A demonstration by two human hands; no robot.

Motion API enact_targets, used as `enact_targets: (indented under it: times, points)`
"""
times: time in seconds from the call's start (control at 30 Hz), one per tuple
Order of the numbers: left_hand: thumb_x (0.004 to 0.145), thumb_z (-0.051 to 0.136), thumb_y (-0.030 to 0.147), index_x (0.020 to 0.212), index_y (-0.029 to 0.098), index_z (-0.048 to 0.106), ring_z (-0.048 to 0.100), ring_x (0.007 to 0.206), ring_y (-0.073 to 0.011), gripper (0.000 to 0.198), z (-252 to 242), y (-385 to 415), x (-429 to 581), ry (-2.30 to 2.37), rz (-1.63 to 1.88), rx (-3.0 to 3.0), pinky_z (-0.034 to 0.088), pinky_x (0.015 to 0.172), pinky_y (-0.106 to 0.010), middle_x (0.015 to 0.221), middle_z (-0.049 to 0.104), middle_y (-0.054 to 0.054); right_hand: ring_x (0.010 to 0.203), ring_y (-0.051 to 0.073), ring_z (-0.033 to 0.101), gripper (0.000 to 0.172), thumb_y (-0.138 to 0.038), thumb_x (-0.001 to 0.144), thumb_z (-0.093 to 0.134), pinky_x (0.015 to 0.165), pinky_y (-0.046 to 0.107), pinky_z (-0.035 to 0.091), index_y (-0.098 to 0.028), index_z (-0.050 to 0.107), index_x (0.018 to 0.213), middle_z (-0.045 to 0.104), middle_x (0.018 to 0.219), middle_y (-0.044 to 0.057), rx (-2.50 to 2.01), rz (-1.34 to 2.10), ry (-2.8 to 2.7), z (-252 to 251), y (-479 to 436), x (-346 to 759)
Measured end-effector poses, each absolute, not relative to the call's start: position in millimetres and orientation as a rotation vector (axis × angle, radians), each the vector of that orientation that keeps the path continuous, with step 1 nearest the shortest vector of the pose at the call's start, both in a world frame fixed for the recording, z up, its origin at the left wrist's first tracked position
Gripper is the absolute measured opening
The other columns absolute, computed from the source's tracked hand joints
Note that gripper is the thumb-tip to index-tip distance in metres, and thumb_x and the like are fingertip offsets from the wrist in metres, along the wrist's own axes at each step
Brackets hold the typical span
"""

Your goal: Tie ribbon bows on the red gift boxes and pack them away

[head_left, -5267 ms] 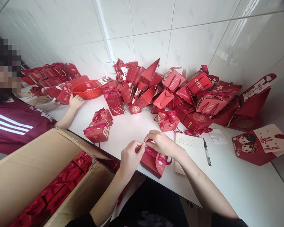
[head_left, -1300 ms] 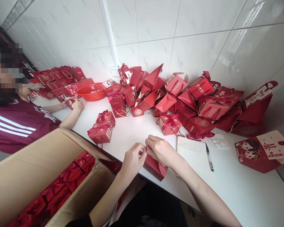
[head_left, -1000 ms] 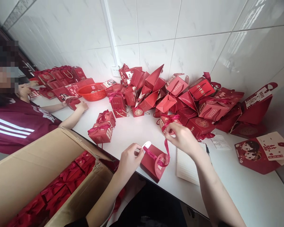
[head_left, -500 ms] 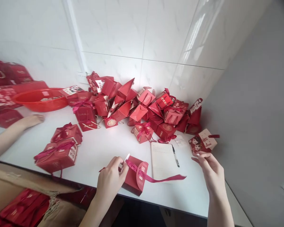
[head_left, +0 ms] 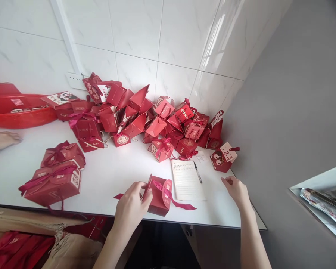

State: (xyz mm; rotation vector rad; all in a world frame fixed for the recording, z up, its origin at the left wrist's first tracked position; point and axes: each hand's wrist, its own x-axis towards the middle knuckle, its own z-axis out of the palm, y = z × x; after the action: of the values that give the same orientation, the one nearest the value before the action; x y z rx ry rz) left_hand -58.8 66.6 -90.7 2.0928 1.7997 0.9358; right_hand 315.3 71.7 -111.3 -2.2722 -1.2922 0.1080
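Observation:
Close to the table's front edge, a small red gift box [head_left: 158,203] lies with a dark pink ribbon [head_left: 182,204] threaded over its top. One ribbon end trails right on the table, and the other shows left of my hand. My left hand [head_left: 134,200] pinches the box's raised left flap between thumb and fingers. Over the table's right side, clear of the box, is my right hand [head_left: 235,186]. Its thumb and forefinger are pressed together, and anything between them is too small to make out.
Behind stands a heap of red gift boxes [head_left: 134,130]. A notepad [head_left: 186,188] with a pen [head_left: 198,172] lies right of centre. Two ribboned boxes [head_left: 53,185] sit left. Another person's hand [head_left: 4,141] rests near a red basin [head_left: 22,118]. A grey panel [head_left: 271,112] bounds the right.
The view has swung right, so the scene sits further left. The ribbon's right end has sunk and curled closer to the box. My left hand stays on the flap; my right hand remains apart.

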Motion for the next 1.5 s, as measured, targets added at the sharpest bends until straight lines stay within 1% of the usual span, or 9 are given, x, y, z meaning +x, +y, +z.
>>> enact_targets:
  times: [0.23,0.37,0.53,0.67,0.77,0.87,1.0,1.2,1.5]
  points:
    - [0.082,0.046,0.039,0.083,0.020,0.059,0.061,0.068,-0.0168,0.023,-95,60,-64,1.728,0.966,1.994,0.048,0.058,-0.026,0.075,0.064,-0.001,0.086,0.026,0.062,0.040,-0.020,0.075,0.035,0.069,0.035,0.046,-0.015,0.067,0.098,0.062,0.106,0.017,-2.278,-0.049,-1.404,-124,73,311]
    - [0.086,0.040,0.045,0.087,0.020,0.059,0.061,0.080,-0.0188,0.032,-93,60,-67,1.607,0.927,1.841,0.049,0.066,-0.029,0.084,0.065,-0.003,0.069,0.027,0.062,0.035,-0.026,0.078,0.038,0.060,0.037,0.047,-0.018,0.068,0.095,0.068,0.085,0.012,-2.393,0.008,-1.427,-137,70,316]
    - [0.088,0.033,0.042,0.090,0.020,0.060,0.062,0.086,-0.0214,0.035,-93,65,-70,1.545,0.912,1.678,0.048,0.069,-0.032,0.091,0.066,-0.006,0.094,0.027,0.062,0.036,-0.019,0.072,0.038,0.075,0.038,0.050,-0.015,0.067,0.092,0.064,0.102,0.015,-2.153,-0.062,-1.498,-141,63,302]
    - [0.084,0.041,0.036,0.082,0.020,0.059,0.062,0.082,-0.0197,0.024,-94,70,-72,1.535,0.882,1.624,0.047,0.070,-0.030,0.089,0.066,-0.004,0.083,0.024,0.065,0.032,-0.044,0.081,0.044,0.074,0.036,0.051,-0.020,0.065,0.086,0.068,0.095,0.009,-1.891,0.306,-1.579,-126,53,251]
    - [0.083,0.044,0.036,0.079,0.019,0.057,0.061,0.075,-0.0177,0.022,-92,70,-73,1.522,0.857,1.581,0.047,0.067,-0.029,0.085,0.065,-0.003,0.087,0.022,0.064,0.033,-0.046,0.087,0.043,0.077,0.034,0.051,-0.020,0.064,0.086,0.068,0.091,0.008,-1.625,0.531,-1.714,-111,46,203]
    - [0.086,0.041,0.043,0.083,0.019,0.057,0.059,0.070,-0.0162,0.029,-90,69,-71,1.459,0.895,1.541,0.047,0.066,-0.029,0.083,0.064,-0.003,0.085,0.020,0.062,0.023,-0.038,0.089,0.048,0.075,0.033,0.051,-0.020,0.063,0.087,0.064,0.089,0.007,-1.441,0.444,-1.783,-96,43,163]
    - [0.083,0.049,0.042,0.095,0.020,0.056,0.060,0.083,-0.0172,0.026,-93,68,-65,1.418,0.991,1.613,0.049,0.073,-0.030,0.095,0.063,-0.004,0.081,0.017,0.058,0.013,-0.025,0.089,0.050,0.072,0.031,0.050,-0.021,0.062,0.089,0.059,0.085,0.006,-1.175,0.303,-1.855,-81,51,125]
    - [0.080,0.053,0.024,0.105,0.020,0.054,0.059,0.087,-0.0170,0.025,-100,68,-55,1.495,1.157,1.885,0.053,0.075,-0.031,0.097,0.059,-0.005,0.078,0.018,0.053,0.012,-0.019,0.087,0.051,0.071,0.034,0.047,-0.019,0.064,0.087,0.055,0.083,0.006,-1.166,0.155,-1.929,-81,71,95]
    - [0.087,0.043,0.018,0.120,0.019,0.053,0.058,0.104,-0.0206,0.035,-105,70,-51,1.494,1.220,2.196,0.052,0.089,-0.037,0.110,0.060,-0.009,0.075,0.018,0.053,0.013,-0.020,0.086,0.051,0.071,0.034,0.043,-0.018,0.064,0.085,0.057,0.082,0.006,-1.235,0.027,-1.960,-82,72,84]
